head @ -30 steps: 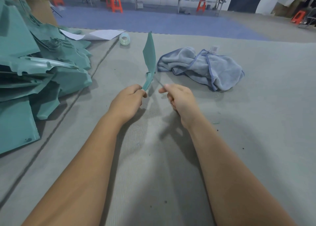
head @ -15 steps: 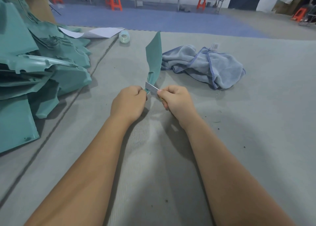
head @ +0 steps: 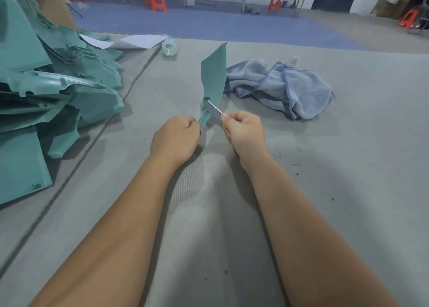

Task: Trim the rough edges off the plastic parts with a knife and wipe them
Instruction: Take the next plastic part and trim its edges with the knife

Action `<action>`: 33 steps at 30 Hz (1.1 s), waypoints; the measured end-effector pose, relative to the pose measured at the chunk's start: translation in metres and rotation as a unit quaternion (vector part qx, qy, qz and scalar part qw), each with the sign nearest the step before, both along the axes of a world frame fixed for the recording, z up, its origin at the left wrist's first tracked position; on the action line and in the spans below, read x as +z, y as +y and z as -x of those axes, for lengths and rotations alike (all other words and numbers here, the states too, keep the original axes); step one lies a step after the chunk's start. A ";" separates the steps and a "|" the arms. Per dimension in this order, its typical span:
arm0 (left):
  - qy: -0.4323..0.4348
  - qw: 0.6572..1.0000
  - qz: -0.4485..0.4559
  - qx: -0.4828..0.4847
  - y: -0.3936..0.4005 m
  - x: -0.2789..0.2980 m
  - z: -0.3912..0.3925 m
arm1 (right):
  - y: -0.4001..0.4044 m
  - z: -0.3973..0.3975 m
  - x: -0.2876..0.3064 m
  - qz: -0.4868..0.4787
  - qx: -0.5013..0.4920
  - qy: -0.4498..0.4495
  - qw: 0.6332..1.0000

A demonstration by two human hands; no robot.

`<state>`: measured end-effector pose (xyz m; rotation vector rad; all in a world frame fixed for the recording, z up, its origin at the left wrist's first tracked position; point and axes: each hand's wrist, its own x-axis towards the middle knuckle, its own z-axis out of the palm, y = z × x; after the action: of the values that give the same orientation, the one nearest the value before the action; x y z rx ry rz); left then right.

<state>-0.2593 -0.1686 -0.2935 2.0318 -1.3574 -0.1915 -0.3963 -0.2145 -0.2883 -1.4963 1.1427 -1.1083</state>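
Hands first: the left hand (head: 175, 137) is clenched round the narrow lower end of a teal, curved, blade-shaped plastic part (head: 214, 79), and the right hand (head: 244, 130) pinches a small flat silver knife blade (head: 214, 110) between thumb and curled fingers. Half a second ago that blade lay low, close against the left fist; now it sits further up the part, its tip against a ragged notch on the edge, and the right hand has drawn slightly away from the left. I judge this as a trimming stroke working up the edge, with wiping not yet begun. The part is held clear of the grey table (head: 348, 167), long axis nearly upright, broad end pointing up and away, just beyond both hands. Beyond the right hand lies a crumpled grey-blue cloth (head: 290, 88); far to the left, a heap of teal plastic parts (head: 58, 86).
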 end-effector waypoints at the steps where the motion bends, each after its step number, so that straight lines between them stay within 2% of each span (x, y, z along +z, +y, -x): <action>1: -0.007 1.000 -0.002 -0.002 0.000 0.000 0.000 | -0.001 0.000 0.000 -0.004 -0.006 -0.005 1.000; 8: 0.012 0.998 -0.019 -0.062 0.005 0.006 -0.007 | -0.006 0.003 0.005 -0.044 -0.051 -0.036 0.997; 11: 0.051 0.995 -0.021 -0.081 0.008 0.009 -0.014 | -0.007 0.003 0.006 -0.059 -0.045 -0.056 0.996; 24: 0.125 0.983 -0.077 -0.111 0.017 0.018 -0.045 | -0.005 0.006 0.007 -0.014 -0.038 -0.065 0.997; 31: 0.057 0.982 -0.144 -0.112 0.018 0.022 -0.046 | -0.004 0.006 0.003 0.002 -0.022 -0.047 0.999; 33: -0.010 0.983 -0.151 -0.099 0.018 0.026 -0.046 | -0.005 0.005 0.002 0.007 -0.014 -0.044 0.999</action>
<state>-0.2134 -0.1509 -0.2672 2.1419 -1.6256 -0.4945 -0.4016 -0.2191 -0.2868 -1.4319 1.0986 -1.1925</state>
